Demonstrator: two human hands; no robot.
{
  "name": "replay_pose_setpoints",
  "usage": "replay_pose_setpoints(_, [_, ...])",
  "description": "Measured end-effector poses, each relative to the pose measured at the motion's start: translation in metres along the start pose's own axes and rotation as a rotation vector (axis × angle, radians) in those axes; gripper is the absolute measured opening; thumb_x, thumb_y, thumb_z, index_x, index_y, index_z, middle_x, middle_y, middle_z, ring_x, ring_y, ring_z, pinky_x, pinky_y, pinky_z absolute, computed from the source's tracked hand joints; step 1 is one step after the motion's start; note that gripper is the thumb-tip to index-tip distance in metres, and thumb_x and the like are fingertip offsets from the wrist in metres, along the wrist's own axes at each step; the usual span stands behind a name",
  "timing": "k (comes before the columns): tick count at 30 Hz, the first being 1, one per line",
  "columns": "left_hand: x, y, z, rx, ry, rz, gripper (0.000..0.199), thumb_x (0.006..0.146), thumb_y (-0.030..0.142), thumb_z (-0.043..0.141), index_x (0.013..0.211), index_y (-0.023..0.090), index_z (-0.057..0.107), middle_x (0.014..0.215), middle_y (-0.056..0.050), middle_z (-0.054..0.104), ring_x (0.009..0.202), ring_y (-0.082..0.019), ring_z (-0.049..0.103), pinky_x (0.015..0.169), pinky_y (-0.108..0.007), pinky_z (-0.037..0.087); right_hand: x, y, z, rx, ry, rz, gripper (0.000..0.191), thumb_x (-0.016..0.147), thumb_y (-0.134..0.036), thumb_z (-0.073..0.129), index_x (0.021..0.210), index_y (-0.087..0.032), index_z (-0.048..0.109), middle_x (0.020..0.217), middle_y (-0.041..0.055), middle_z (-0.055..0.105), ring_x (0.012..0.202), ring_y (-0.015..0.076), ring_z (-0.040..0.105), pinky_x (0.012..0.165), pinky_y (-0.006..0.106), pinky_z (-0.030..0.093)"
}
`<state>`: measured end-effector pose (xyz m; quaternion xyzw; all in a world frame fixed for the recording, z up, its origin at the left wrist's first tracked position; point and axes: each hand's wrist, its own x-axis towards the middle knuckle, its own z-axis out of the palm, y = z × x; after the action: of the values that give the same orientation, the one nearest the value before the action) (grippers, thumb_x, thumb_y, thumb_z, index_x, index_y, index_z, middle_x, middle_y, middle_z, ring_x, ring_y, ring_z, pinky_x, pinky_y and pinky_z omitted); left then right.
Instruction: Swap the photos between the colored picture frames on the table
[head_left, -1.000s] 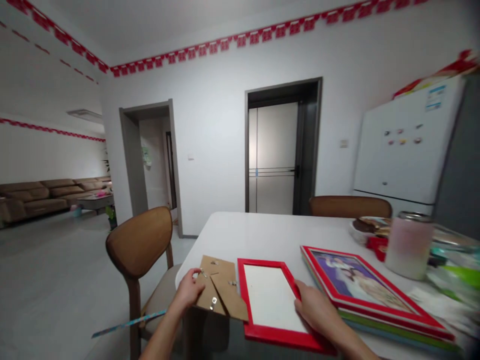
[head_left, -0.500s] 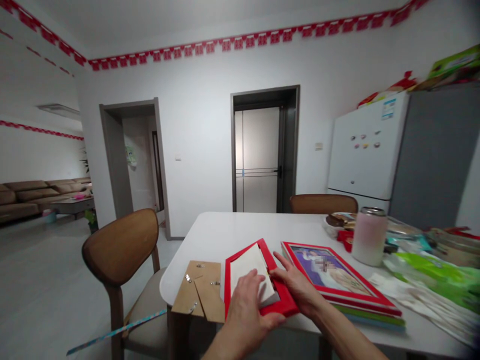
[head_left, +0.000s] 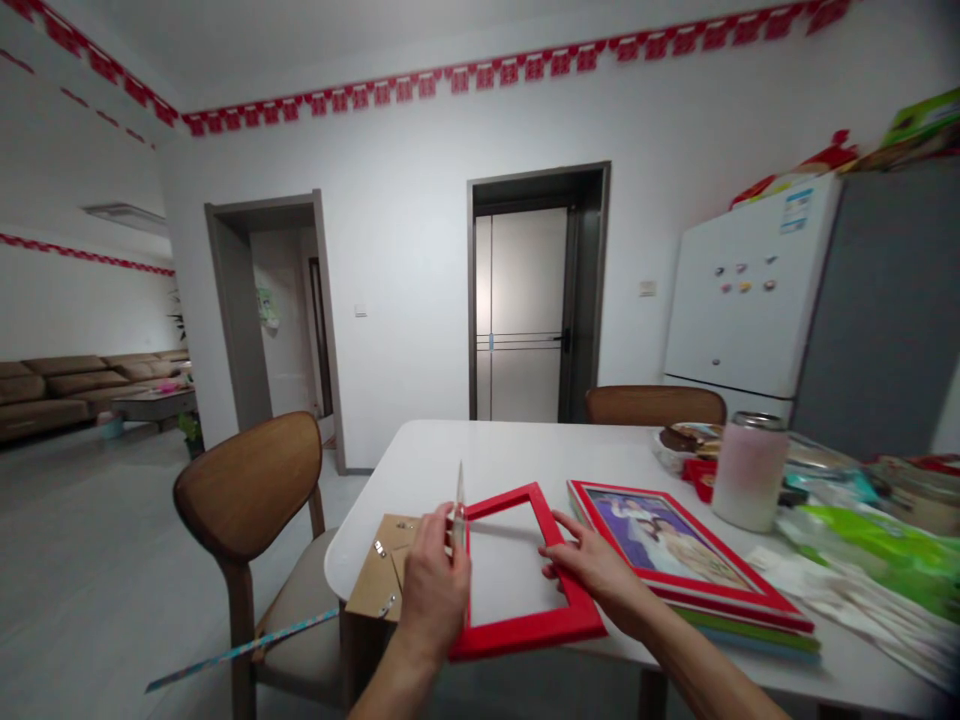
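Writing: sticker (head_left: 796, 211) on fridge (head_left: 739, 300), too small to read.
Left hand (head_left: 436, 585): closed on thin panel (head_left: 460, 490), upright.
Right hand (head_left: 592, 570): gripping red frame (head_left: 525, 628), right side.
Change: panel lifted from frame.
Edges: frame at tabletop (head_left: 487, 450) near edge; white surface stretches beyond.

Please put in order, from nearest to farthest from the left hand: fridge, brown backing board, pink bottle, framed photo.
From the left hand:
1. Brown backing board, just to its left.
2. Framed photo, right, atop the stack.
3. Pink bottle, farther right, behind the photo.
4. Fridge, right, beyond the table.
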<state>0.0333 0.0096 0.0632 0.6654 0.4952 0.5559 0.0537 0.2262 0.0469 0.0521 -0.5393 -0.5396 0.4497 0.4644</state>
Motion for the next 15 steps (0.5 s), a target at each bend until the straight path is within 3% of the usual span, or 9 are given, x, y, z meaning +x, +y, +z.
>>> replay_pose_setpoints(2, [-0.001,-0.023,-0.012,-0.061,0.086,-0.161,0.034,0.069,0.017,0.045,0.103,0.016,0.048,0.089,-0.006,0.057,0.081,-0.019,0.055,0.075,-0.032,0.043,0.006,0.016,-0.006,-0.343,0.051,-0.044,0.058,0.065,-0.016,0.046,0.121,-0.009,0.036,0.058,0.0019,0.059,0.056,0.0161,0.058,0.05,0.024,0.041])
replay_pose_setpoints(4, [-0.007,-0.048,-0.021,-0.172,0.076,-0.292,0.035,0.067,0.019,0.047,0.101,0.016,0.046,0.086,-0.004,0.059,0.079,-0.018,0.057,0.072,-0.03,0.044,0.009,0.03,-0.01,-0.639,0.102,-0.123,0.049,0.064,-0.016,0.043,0.112,-0.008,0.047,0.074,0.009,0.064,0.07,0.0189,0.06,0.062,0.026,0.043])
replay_pose_setpoints(6, [-0.016,-0.069,-0.027,-0.228,0.048,-0.407,0.036,0.065,0.021,0.048,0.101,0.016,0.045,0.085,-0.004,0.059,0.077,-0.018,0.058,0.068,-0.028,0.045,0.01,0.042,-0.011,-0.831,0.123,-0.193,0.044,0.065,-0.017,0.042,0.107,-0.006,0.052,0.093,0.0149,0.062,0.086,0.022,0.057,0.075,0.028,0.04])
replay_pose_setpoints(8, [-0.027,-0.085,-0.028,-0.192,0.034,-0.481,0.038,0.064,0.023,0.049,0.101,0.015,0.045,0.081,-0.003,0.06,0.075,-0.018,0.059,0.066,-0.027,0.045,0.009,0.05,-0.01,-0.953,0.115,-0.232,0.041,0.067,-0.018,0.04,0.103,-0.006,0.054,0.097,0.0171,0.061,0.091,0.0234,0.055,0.079,0.029,0.039])
replay_pose_setpoints(12, [-0.043,-0.095,-0.028,-0.027,-0.075,-0.477,0.041,0.066,0.024,0.047,0.106,0.014,0.044,0.075,-0.001,0.059,0.067,-0.017,0.059,0.064,-0.028,0.044,0.006,0.059,-0.01,-1.069,0.1,-0.287,0.035,0.069,-0.018,0.039,0.097,-0.007,0.058,0.088,0.0157,0.062,0.085,0.022,0.057,0.077,0.029,0.039])
replay_pose_setpoints(15, [-0.047,-0.09,-0.03,0.137,-0.159,-0.404,0.04,0.069,0.021,0.043,0.109,0.014,0.044,0.085,-0.005,0.06,0.076,-0.018,0.058,0.069,-0.029,0.043,0.006,0.058,-0.009,-1.086,0.112,-0.321,0.034,0.068,-0.017,0.041,0.094,-0.007,0.059,0.089,0.0166,0.061,0.085,0.0231,0.056,0.078,0.031,0.039])
